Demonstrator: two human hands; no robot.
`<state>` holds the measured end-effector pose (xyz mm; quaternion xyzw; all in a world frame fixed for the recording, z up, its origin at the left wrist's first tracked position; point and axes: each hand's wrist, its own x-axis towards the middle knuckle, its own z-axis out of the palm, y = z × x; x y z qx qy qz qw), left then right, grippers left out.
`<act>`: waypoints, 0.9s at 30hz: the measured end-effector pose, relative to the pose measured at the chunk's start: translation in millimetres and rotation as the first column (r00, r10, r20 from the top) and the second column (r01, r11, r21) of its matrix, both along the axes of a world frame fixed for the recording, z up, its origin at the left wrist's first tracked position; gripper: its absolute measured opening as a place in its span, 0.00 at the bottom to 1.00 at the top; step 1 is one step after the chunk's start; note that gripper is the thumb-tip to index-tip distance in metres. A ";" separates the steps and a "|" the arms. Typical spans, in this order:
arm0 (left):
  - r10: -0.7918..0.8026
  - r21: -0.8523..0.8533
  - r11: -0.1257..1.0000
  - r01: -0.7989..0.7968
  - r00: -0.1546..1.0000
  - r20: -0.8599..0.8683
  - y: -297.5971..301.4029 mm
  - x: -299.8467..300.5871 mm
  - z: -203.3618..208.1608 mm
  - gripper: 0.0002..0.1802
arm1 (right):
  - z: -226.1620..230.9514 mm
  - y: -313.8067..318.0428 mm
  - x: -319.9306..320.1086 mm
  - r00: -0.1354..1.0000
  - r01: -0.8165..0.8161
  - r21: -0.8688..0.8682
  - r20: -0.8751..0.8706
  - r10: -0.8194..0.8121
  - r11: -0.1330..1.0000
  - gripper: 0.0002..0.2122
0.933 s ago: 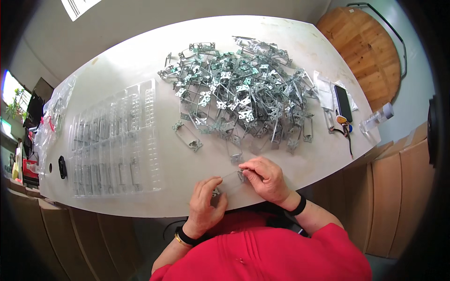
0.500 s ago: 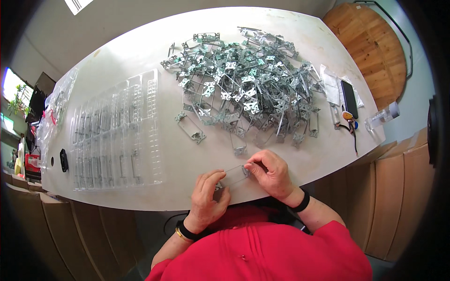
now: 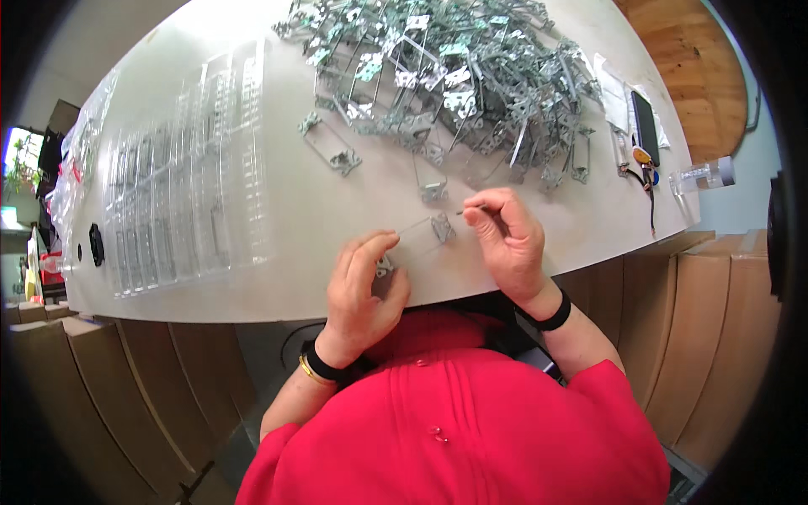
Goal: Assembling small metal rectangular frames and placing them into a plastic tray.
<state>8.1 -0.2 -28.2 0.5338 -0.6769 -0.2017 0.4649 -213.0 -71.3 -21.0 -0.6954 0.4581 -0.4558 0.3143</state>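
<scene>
At the near edge of the white table (image 3: 290, 290), my left hand (image 3: 362, 282) curls its fingers round one end of a rectangular metal wire frame (image 3: 441, 228) with stamped end plates. The frame's other plate points up and to the right. Just right of that plate, apart from it, my right hand (image 3: 509, 236) pinches a small thin dark piece (image 3: 462, 212) between thumb and fingertips; most of the piece is hidden. A large pile of similar metal frames (image 3: 454, 80) lies beyond both hands. Two loose frames, one of them this bracket (image 3: 341, 160), lie at the pile's near side.
Left of the pile sits a clear plastic tray (image 3: 189, 181) with metal parts in its slots. A black object (image 3: 96, 244) lies beside it. On the right are a phone (image 3: 644, 120), keys (image 3: 644, 157) and a clear bottle (image 3: 705, 175). Cardboard boxes (image 3: 703, 320) stand below the table.
My right hand has drawn away from the frame's end plate, rightward, with a thin piece now showing at its fingertips. The left hand stays on the frame. The whole view has tilted downward.
</scene>
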 end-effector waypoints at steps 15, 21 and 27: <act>0.038 -0.009 0.999 -0.038 0.999 0.006 0.5 1.2 -4.0 0.27 | 5.6 0.4 -0.6 0.985 -0.136 -0.050 -0.116 0.130 0.989 0.06; 0.036 -0.028 0.999 -0.036 0.999 -0.010 -0.4 1.5 -2.7 0.27 | 6.5 0.1 -0.4 0.979 -0.151 -0.069 -0.147 0.139 0.986 0.06; 0.033 -0.031 0.999 -0.033 0.999 -0.010 -0.2 1.9 -2.9 0.27 | 2.1 0.1 1.3 0.982 -0.136 -0.115 -0.150 0.118 0.984 0.06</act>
